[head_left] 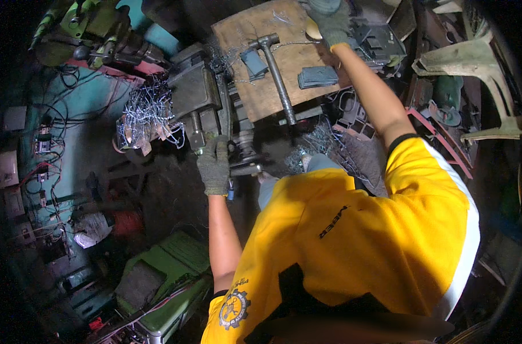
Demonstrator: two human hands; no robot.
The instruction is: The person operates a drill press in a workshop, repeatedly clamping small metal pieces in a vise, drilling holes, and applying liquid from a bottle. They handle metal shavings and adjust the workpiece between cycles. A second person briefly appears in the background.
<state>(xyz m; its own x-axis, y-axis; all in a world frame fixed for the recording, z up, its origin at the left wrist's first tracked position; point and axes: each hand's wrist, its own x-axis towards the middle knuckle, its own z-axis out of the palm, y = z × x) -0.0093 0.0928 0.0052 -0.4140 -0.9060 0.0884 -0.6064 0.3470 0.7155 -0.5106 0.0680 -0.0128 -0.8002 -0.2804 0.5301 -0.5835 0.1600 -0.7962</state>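
Teal wall [77, 129] is standing left. Mid-scene, the vise [195, 89] is sitting beside a wooden board [260, 102]; the left hand [213, 164] is resting half-curled at its near end, hold unclear. The right hand [333, 28] is resting far right, grip hidden. Twisted wires [149, 109] piled left are looking finished; what remains isn't showing.

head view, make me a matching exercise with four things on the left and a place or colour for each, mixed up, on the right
Things:
1. Hammer-shaped tool
2. Left hand
3. Tangle of metal wire
4. Shirt

Places or colours:
a. Heaped to the left of the vise
b. Mostly yellow
c. Lying across the wooden board
d. In a grey glove, by the near end of the vise

Right pairs: 1-c, 2-d, 3-a, 4-b
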